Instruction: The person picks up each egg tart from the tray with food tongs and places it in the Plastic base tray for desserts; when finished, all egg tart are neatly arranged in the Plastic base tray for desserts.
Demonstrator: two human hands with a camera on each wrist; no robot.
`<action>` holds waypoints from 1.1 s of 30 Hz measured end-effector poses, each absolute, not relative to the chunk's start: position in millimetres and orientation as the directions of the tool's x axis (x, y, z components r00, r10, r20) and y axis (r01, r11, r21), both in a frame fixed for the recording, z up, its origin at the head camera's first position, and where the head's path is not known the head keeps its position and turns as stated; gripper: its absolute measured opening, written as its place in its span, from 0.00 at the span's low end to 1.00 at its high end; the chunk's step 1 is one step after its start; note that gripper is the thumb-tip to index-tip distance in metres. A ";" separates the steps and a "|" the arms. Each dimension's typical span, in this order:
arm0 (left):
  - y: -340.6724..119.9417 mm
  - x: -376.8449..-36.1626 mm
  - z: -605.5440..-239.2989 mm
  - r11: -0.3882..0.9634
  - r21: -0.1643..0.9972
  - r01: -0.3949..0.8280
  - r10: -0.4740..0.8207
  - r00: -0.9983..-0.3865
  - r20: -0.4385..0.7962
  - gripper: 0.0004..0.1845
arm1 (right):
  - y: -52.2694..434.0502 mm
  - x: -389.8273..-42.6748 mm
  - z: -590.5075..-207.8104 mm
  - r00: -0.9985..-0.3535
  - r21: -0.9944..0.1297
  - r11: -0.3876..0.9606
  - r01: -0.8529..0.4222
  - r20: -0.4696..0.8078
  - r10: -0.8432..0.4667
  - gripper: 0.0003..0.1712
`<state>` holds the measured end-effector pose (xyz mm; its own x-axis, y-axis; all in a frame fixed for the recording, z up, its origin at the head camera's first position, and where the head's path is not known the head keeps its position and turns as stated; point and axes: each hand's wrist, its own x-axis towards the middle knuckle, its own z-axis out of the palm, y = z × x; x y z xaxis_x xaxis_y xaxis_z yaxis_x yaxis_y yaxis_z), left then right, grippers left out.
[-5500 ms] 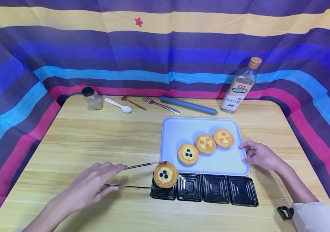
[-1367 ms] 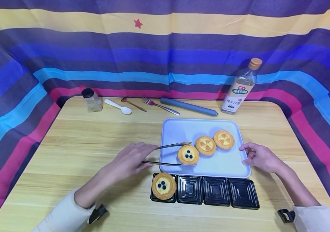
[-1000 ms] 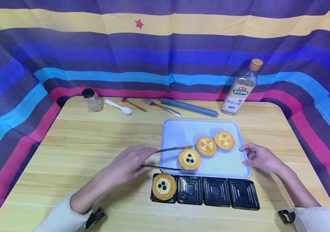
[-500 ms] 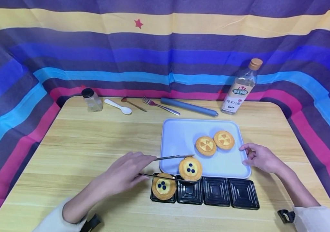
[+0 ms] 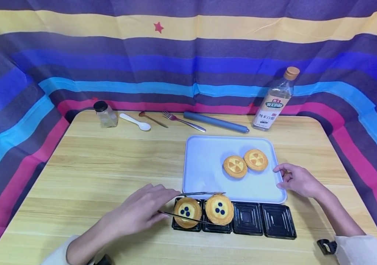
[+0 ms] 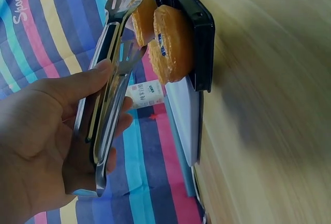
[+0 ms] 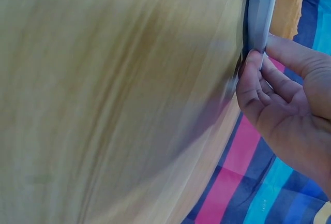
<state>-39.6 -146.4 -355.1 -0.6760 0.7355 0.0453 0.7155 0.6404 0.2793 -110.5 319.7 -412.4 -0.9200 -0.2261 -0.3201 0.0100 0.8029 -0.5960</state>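
Lower centre of the head view, the left hand (image 5: 138, 213) is pinching metal tongs (image 5: 191, 208) with curled fingers, clamping a blueberry tart (image 5: 219, 209) over the second cup of the black mould tray (image 5: 261, 220), just right of another blueberry tart (image 5: 187, 211) (already seated). At right, the right hand (image 5: 296, 180) is pinching the white tray's (image 5: 205, 162) edge, two yellow tarts (image 5: 245, 162) sitting on it.
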 end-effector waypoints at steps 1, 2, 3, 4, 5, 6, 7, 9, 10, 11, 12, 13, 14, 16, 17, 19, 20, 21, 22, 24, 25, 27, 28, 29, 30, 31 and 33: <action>-146.3 -39.3 -355.6 0.638 0.282 0.717 0.738 -0.674 0.044 0.31 | 319.7 -110.5 -412.4 -0.919 -0.596 0.803 0.013 -0.323 -0.225 0.26; -146.2 -39.0 -356.1 0.634 0.284 0.719 0.741 -0.670 0.042 0.31 | 319.6 -110.5 -412.3 -0.919 -0.596 0.803 0.015 -0.325 -0.223 0.26; -146.0 -38.8 -356.5 0.631 0.286 0.721 0.744 -0.667 0.040 0.32 | 319.6 -110.5 -412.3 -0.918 -0.596 0.803 0.017 -0.327 -0.223 0.26; -146.0 -38.8 -357.0 0.629 0.288 0.722 0.746 -0.665 0.037 0.32 | 319.5 -110.6 -412.3 -0.918 -0.596 0.803 0.019 -0.328 -0.222 0.26; -146.0 -38.8 -357.5 0.627 0.291 0.723 0.748 -0.663 0.036 0.32 | 319.5 -110.7 -412.3 -0.918 -0.598 0.802 0.020 -0.329 -0.222 0.26; -145.9 -38.8 -357.8 0.625 0.293 0.723 0.749 -0.661 0.035 0.32 | 319.5 -110.7 -412.4 -0.918 -0.600 0.800 0.021 -0.329 -0.222 0.26; -145.9 -38.7 -358.1 0.623 0.294 0.725 0.751 -0.660 0.036 0.32 | 319.5 -110.9 -412.4 -0.917 -0.602 0.798 0.022 -0.330 -0.223 0.26; -145.8 -38.8 -358.7 0.620 0.295 0.727 0.753 -0.657 0.038 0.32 | 319.5 -110.9 -412.4 -0.917 -0.604 0.797 0.024 -0.330 -0.222 0.26; -145.8 -38.9 -358.9 0.619 0.295 0.728 0.753 -0.657 0.039 0.32 | 319.4 -110.8 -412.4 -0.917 -0.605 0.795 0.026 -0.331 -0.221 0.26; -145.8 -38.9 -359.0 0.619 0.295 0.728 0.754 -0.656 0.039 0.32 | 319.4 -110.8 -412.3 -0.917 -0.606 0.795 0.029 -0.332 -0.220 0.26; -145.8 -38.9 -359.2 0.618 0.295 0.729 0.754 -0.655 0.039 0.32 | 319.3 -110.7 -412.4 -0.917 -0.607 0.794 0.030 -0.333 -0.220 0.26; -145.8 -39.0 -359.4 0.618 0.296 0.728 0.754 -0.656 0.037 0.31 | 319.3 -110.6 -412.4 -0.917 -0.606 0.795 0.030 -0.334 -0.220 0.26; -145.8 -39.1 -359.6 0.619 0.297 0.727 0.754 -0.656 0.035 0.31 | 319.3 -110.6 -412.3 -0.917 -0.604 0.797 0.030 -0.334 -0.219 0.26; -145.6 -39.1 -360.1 0.620 0.297 0.726 0.753 -0.657 0.033 0.31 | 319.5 -110.8 -412.3 -0.917 -0.602 0.798 0.026 -0.332 -0.221 0.26; -145.6 -38.9 -360.4 0.620 0.296 0.727 0.753 -0.657 0.034 0.31 | 319.6 -111.0 -412.4 -0.917 -0.601 0.799 0.023 -0.331 -0.222 0.26; -145.3 -38.8 -361.1 0.623 0.292 0.726 0.752 -0.658 0.034 0.31 | 319.9 -111.5 -412.5 -0.917 -0.600 0.800 0.019 -0.329 -0.225 0.26; -145.2 -38.8 -361.6 0.624 0.288 0.726 0.751 -0.659 0.035 0.31 | 319.9 -111.7 -412.5 -0.917 -0.600 0.800 0.018 -0.329 -0.226 0.26; -145.2 -38.7 -362.0 0.625 0.285 0.727 0.751 -0.660 0.036 0.31 | 320.0 -112.0 -412.5 -0.917 -0.600 0.800 0.017 -0.328 -0.227 0.26; -145.2 -38.6 -362.4 0.627 0.281 0.727 0.750 -0.661 0.036 0.31 | 320.0 -112.2 -412.7 -0.917 -0.599 0.800 0.015 -0.328 -0.228 0.26; -145.2 -38.4 -363.0 0.631 0.276 0.725 0.748 -0.663 0.035 0.31 | 320.1 -112.4 -412.8 -0.916 -0.599 0.801 0.015 -0.328 -0.229 0.26; -145.2 -38.5 -363.3 0.632 0.276 0.724 0.747 -0.664 0.034 0.31 | 320.2 -112.4 -412.8 -0.916 -0.599 0.801 0.014 -0.328 -0.229 0.26; -145.3 -38.3 -363.7 0.631 0.277 0.724 0.747 -0.664 0.033 0.31 | 320.2 -112.4 -412.9 -0.916 -0.597 0.802 0.014 -0.329 -0.229 0.26; -145.3 -38.3 -363.9 0.630 0.279 0.725 0.748 -0.663 0.033 0.31 | 320.2 -112.3 -413.0 -0.916 -0.597 0.802 0.016 -0.330 -0.228 0.26; -145.3 -38.2 -364.0 0.629 0.280 0.725 0.749 -0.662 0.032 0.31 | 320.2 -112.3 -412.9 -0.916 -0.596 0.803 0.017 -0.332 -0.226 0.26; -145.1 -38.2 -364.0 0.627 0.281 0.726 0.750 -0.660 0.031 0.31 | 320.2 -112.2 -413.0 -0.916 -0.595 0.803 0.019 -0.333 -0.225 0.26; -145.0 -38.2 -364.0 0.626 0.285 0.726 0.751 -0.659 0.029 0.31 | 320.2 -112.2 -413.1 -0.916 -0.595 0.803 0.021 -0.335 -0.223 0.26; -144.4 -38.2 -363.9 0.625 0.289 0.725 0.753 -0.658 0.024 0.31 | 320.2 -112.1 -413.2 -0.915 -0.594 0.804 0.025 -0.337 -0.221 0.26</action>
